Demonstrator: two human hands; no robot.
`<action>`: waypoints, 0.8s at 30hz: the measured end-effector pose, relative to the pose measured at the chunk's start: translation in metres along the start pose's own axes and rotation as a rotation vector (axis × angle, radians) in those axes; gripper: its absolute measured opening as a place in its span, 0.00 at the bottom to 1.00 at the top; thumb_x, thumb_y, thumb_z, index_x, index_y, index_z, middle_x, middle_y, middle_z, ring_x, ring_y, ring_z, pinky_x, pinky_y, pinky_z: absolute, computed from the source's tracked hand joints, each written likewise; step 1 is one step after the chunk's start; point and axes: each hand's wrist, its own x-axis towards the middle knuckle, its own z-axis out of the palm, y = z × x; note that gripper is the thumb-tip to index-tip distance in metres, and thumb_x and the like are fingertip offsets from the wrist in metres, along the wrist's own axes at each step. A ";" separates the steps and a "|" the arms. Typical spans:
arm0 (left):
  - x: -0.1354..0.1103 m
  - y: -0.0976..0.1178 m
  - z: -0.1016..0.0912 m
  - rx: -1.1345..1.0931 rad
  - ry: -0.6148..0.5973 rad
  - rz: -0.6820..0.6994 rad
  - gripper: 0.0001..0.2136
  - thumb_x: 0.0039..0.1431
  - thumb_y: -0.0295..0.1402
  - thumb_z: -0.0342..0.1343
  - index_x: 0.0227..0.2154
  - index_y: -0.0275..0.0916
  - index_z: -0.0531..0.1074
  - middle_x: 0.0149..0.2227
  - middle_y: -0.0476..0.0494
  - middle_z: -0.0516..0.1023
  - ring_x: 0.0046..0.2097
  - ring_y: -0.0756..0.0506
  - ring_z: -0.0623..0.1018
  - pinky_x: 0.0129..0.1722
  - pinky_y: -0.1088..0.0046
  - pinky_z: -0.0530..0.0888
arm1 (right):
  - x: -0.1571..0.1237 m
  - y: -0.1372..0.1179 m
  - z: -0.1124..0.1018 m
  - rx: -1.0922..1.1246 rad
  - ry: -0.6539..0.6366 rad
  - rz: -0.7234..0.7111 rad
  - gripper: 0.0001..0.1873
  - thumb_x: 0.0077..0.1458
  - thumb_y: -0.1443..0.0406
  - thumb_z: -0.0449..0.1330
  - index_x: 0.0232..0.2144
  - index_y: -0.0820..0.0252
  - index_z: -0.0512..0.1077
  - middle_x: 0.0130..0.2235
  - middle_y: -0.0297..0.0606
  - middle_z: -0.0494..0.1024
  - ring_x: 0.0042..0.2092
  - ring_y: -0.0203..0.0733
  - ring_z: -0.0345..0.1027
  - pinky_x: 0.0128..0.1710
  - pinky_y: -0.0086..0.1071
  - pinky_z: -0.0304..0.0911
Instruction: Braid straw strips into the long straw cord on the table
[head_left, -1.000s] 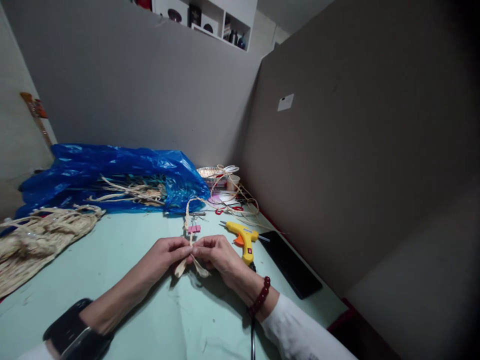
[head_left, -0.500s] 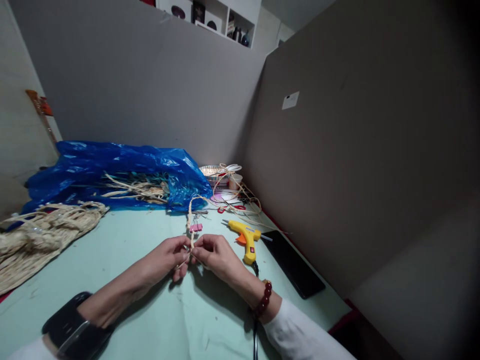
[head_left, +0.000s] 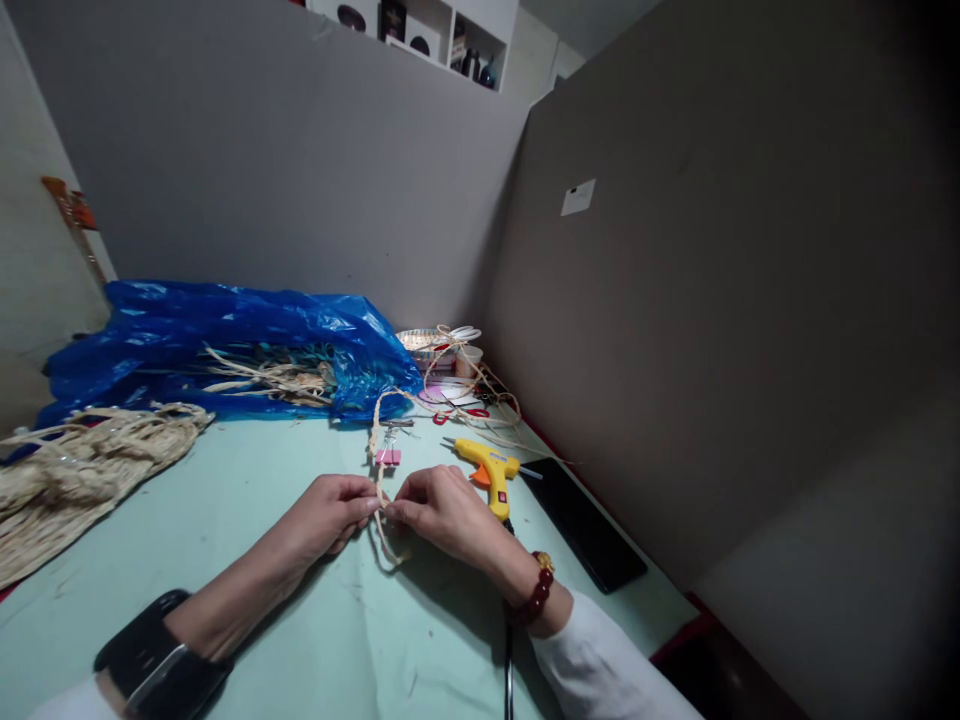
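A thin pale braid of plant fibre [head_left: 373,437] curves toward me from the back of the table, and a pink binder clip [head_left: 388,457] sits on or right beside it. At its near end my left hand [head_left: 330,515] pinches the strands between thumb and fingertips. My right hand [head_left: 442,510], with a dark red bead bracelet at the wrist, pinches the same strands from the other side. A loose fibre tail [head_left: 386,548] hangs below the fingertips and bends to the right.
Right of my hands lie a yellow glue gun [head_left: 491,475] and a black flat slab [head_left: 585,525]. Behind are red-handled scissors [head_left: 476,413] and a blue plastic bag [head_left: 247,310] with dried fibres. A woven straw piece [head_left: 97,475] lies left. Grey partitions [head_left: 300,180] enclose the table.
My hands have drawn slightly apart at the fingertips, and the right fingers have lifted outward. The loose fibre tail now shows below them. The view has shifted a little.
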 end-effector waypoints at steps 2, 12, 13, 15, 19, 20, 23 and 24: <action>-0.001 0.000 0.000 0.023 0.034 -0.004 0.14 0.39 0.45 0.57 0.18 0.39 0.64 0.13 0.61 0.54 0.16 0.58 0.51 0.17 0.77 0.45 | 0.001 0.002 -0.002 0.052 -0.053 -0.003 0.11 0.54 0.64 0.59 0.24 0.63 0.78 0.23 0.35 0.75 0.26 0.34 0.61 0.27 0.27 0.51; 0.003 -0.009 0.009 0.220 0.218 0.148 0.11 0.39 0.41 0.55 0.15 0.39 0.65 0.17 0.54 0.63 0.25 0.50 0.62 0.26 0.74 0.57 | -0.001 -0.003 0.021 -0.243 0.075 0.018 0.07 0.50 0.70 0.55 0.26 0.62 0.73 0.24 0.37 0.74 0.25 0.36 0.59 0.25 0.30 0.44; 0.003 -0.010 0.010 0.238 0.233 0.169 0.10 0.40 0.40 0.54 0.15 0.39 0.66 0.18 0.53 0.64 0.26 0.49 0.63 0.28 0.73 0.58 | -0.002 -0.003 0.025 -0.324 0.118 -0.007 0.06 0.51 0.69 0.55 0.27 0.61 0.73 0.24 0.38 0.74 0.24 0.36 0.57 0.25 0.31 0.41; 0.004 -0.012 0.012 0.257 0.252 0.191 0.10 0.40 0.40 0.52 0.15 0.39 0.66 0.18 0.53 0.64 0.27 0.47 0.64 0.29 0.72 0.59 | -0.003 -0.002 0.030 -0.411 0.150 -0.057 0.07 0.53 0.68 0.54 0.29 0.61 0.72 0.25 0.39 0.75 0.23 0.36 0.54 0.25 0.33 0.38; 0.005 -0.013 0.012 0.262 0.276 0.198 0.09 0.40 0.40 0.51 0.15 0.40 0.65 0.17 0.53 0.64 0.26 0.47 0.64 0.28 0.72 0.60 | -0.003 0.000 0.025 -0.360 0.090 -0.076 0.09 0.55 0.69 0.53 0.31 0.61 0.73 0.27 0.40 0.76 0.25 0.36 0.58 0.26 0.31 0.42; 0.005 -0.013 0.011 0.260 0.282 0.195 0.09 0.40 0.40 0.51 0.15 0.40 0.65 0.17 0.53 0.64 0.26 0.47 0.65 0.28 0.72 0.60 | -0.004 0.000 0.022 -0.326 0.073 -0.073 0.10 0.55 0.69 0.52 0.31 0.61 0.74 0.27 0.40 0.76 0.26 0.36 0.59 0.27 0.31 0.43; 0.005 -0.013 0.010 0.258 0.297 0.183 0.08 0.40 0.39 0.50 0.15 0.41 0.64 0.17 0.53 0.63 0.26 0.47 0.64 0.27 0.72 0.59 | -0.005 -0.001 0.015 -0.238 0.033 -0.068 0.12 0.55 0.71 0.50 0.30 0.61 0.75 0.26 0.39 0.75 0.28 0.36 0.61 0.28 0.29 0.46; 0.006 -0.014 0.010 0.261 0.300 0.179 0.07 0.40 0.38 0.50 0.15 0.41 0.64 0.17 0.53 0.63 0.25 0.47 0.64 0.27 0.73 0.59 | -0.005 -0.001 0.014 -0.231 0.025 -0.064 0.13 0.54 0.71 0.50 0.30 0.61 0.75 0.25 0.38 0.75 0.27 0.36 0.61 0.28 0.29 0.46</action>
